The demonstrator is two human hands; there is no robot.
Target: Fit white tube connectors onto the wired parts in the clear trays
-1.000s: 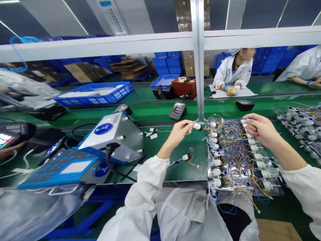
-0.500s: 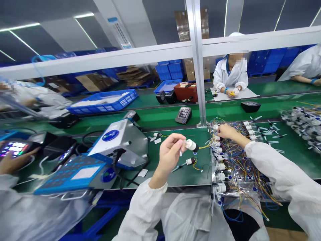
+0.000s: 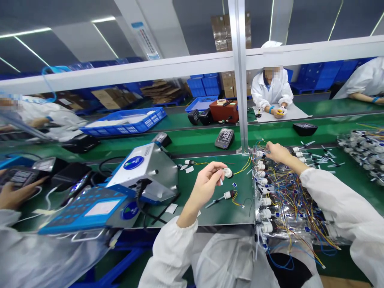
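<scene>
My left hand point(image 3: 208, 176) is closed in a pinch on a small white motor-like cylinder point(image 3: 228, 173), held above the green bench; yellow wires run from it toward the right. At the top of a row of similar white cylinders point(image 3: 266, 201), my right hand point(image 3: 278, 153) has its fingertips pressed together. What those fingertips hold, if anything, is hidden. The row lies on clear plastic amid tangled coloured wires point(image 3: 295, 196). Below my left hand lies another white-and-black cylinder point(image 3: 229, 195) with a tube and yellow wires.
A blue-and-silver test instrument point(image 3: 144, 170) stands to the left. Ahead is a grey display monitor point(image 3: 225, 138). Beyond it, a co-worker point(image 3: 271, 90) sits behind an upright metal post point(image 3: 241, 80). More wired cylinders point(image 3: 361, 154) are heaped at the far right.
The cylinder in my left hand has turned, its end now more toward me. My right hand stays at the top of the row. On the left, a co-worker's held display has gone from coloured to dim.
</scene>
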